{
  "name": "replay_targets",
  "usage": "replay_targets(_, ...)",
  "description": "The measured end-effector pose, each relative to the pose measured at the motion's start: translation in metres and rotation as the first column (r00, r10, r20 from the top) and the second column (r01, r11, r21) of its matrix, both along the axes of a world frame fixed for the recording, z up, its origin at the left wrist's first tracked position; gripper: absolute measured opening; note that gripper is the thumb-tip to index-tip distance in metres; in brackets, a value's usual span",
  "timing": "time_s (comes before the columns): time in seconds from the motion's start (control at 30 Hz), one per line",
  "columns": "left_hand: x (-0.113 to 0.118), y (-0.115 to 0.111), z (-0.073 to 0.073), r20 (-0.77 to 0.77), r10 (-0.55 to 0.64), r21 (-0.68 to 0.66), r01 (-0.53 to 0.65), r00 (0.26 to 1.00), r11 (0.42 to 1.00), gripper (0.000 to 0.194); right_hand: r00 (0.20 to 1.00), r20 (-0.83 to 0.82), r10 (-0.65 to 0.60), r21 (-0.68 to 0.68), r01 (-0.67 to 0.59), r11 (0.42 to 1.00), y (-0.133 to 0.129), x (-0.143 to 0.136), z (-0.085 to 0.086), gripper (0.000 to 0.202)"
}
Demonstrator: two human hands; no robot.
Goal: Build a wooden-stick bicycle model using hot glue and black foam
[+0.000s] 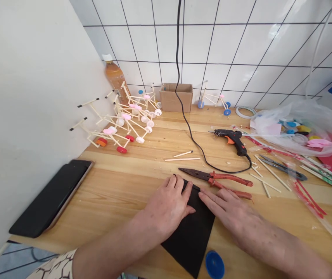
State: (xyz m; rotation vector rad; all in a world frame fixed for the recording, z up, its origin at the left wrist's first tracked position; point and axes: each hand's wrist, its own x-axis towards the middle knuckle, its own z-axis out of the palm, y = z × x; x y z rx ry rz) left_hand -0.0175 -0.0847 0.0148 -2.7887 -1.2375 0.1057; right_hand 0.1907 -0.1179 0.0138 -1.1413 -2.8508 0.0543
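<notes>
A sheet of black paper (195,232) lies slantwise on the wooden table, its far edge turned over in a narrow fold. My left hand (168,205) rests on the sheet's upper left part, its curled fingers closed on the folded edge and its thumb on the black surface. At the right end of that fold, the fingers of my right hand (227,209) are held together and press on the corner. Red-handled long-nose pliers (212,178) lie just beyond both hands. A blue plastic cap (215,264) sits near the sheet's lower right edge.
Several stick-built carts with cap wheels (125,120) stand back left, by a bottle (116,77). A small cardboard box (176,97) is against the tiled wall. A glue gun (232,139), scissors (284,167) and a plastic bag (323,116) lie right; a phone (52,197) lies left.
</notes>
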Motion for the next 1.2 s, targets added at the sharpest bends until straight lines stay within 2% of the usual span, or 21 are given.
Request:
replay_targets(0.1, 0.0, 0.001, 0.002, 0.024, -0.009, -0.029, 0.01, 1.0, 1.0, 0.057, 1.0, -0.005, -0.022, -0.038, 0.022, 0.999, -0.002, 0.002, -0.005, 0.082)
replay_targets(0.23, -0.001, 0.002, 0.001, 0.103, -0.081, -0.057, 0.087, 0.991, 0.995, 0.049, 1.0, 0.001, -0.013, -0.057, 0.013, 0.998, -0.004, 0.003, -0.004, 0.079)
replay_targets(0.4, -0.001, 0.001, -0.002, 0.089, -0.153, -0.066, 0.159, 0.984, 0.985, 0.041, 1.0, -0.001, -0.014, 0.001, 0.014, 1.0, -0.006, 0.0, -0.001, 0.075)
replay_targets(0.63, 0.002, -0.002, -0.001, 0.103, -0.123, -0.093, 0.133, 0.987, 0.987, 0.057, 1.0, -0.012, -0.011, -0.048, 0.011, 0.999, -0.007, -0.002, -0.003, 0.071)
replay_targets(0.8, 0.002, -0.002, -0.001, 0.082, -0.123, -0.079, 0.129, 0.989, 0.988, 0.058, 0.998, -0.022, -0.065, -0.116, 0.062, 0.991, -0.011, 0.005, -0.004, 0.075)
replay_targets(0.9, 0.002, -0.002, -0.002, 0.069, -0.123, -0.08, 0.128, 0.99, 0.989, 0.058, 0.998, -0.016, -0.054, -0.135, 0.051, 0.99, -0.013, 0.016, -0.005, 0.081)
replay_targets(1.03, 0.002, -0.002, -0.002, 0.059, -0.122, -0.083, 0.127, 0.991, 0.988, 0.058, 0.998, -0.048, -0.051, -0.145, 0.043, 0.989, -0.011, 0.029, 0.003, 0.082)
replay_targets(1.2, 0.003, -0.001, 0.001, 0.061, -0.124, -0.095, 0.13, 0.99, 0.987, 0.057, 0.996, -0.057, -0.066, -0.136, 0.057, 0.989, -0.007, 0.03, 0.012, 0.082)
